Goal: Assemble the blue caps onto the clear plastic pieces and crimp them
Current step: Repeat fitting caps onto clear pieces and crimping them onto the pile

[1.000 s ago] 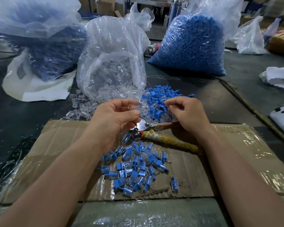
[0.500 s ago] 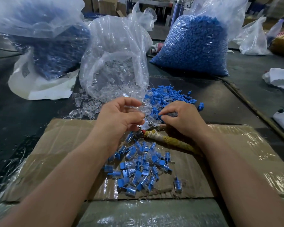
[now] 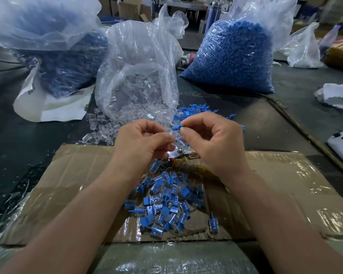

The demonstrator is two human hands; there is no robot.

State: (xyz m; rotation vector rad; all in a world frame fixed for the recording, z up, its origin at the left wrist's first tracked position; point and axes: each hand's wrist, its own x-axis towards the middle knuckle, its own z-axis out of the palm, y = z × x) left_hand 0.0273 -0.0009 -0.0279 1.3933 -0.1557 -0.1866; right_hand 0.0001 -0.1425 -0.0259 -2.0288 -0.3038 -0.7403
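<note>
the left hand is pinching a clear piece in its fingers while the right hand, just up from the loose pile, is now pinching a blue cap right beside it, so fitting is looking next.

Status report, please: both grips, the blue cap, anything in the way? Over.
Right grip pinches blue cap. Left grip pinches clear piece, hard to see; not joined yet. Pliers lie below, nothing between the parts.
</note>
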